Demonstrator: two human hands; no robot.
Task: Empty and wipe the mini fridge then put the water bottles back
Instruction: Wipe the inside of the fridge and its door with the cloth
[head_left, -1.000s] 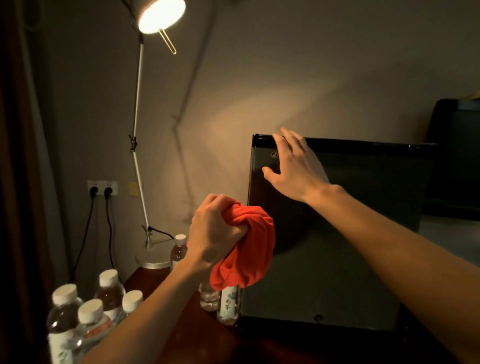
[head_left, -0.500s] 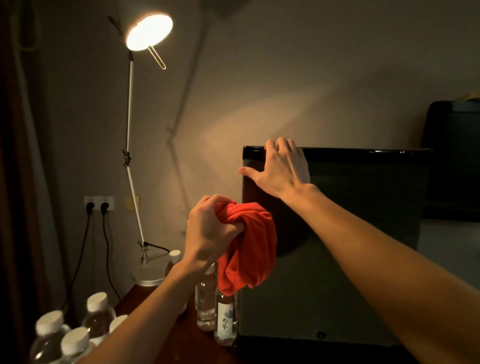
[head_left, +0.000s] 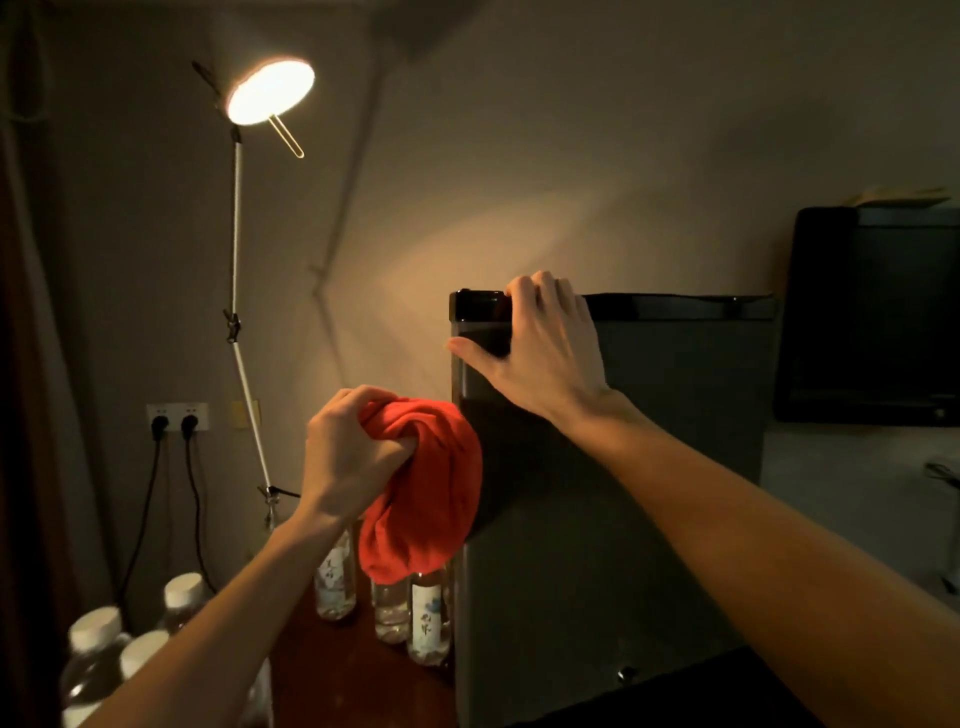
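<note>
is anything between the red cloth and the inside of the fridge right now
Yes: the mini fridge door is shut. The right hand grips the door's top left corner, while the left hand holds the bunched red cloth just off its left edge.

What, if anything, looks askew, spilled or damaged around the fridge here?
Nothing stands out. The water bottles stand upright on the wooden table beside the closed mini fridge. The left hand holds a bunched red cloth; the right hand curls over the door's top edge.
</note>
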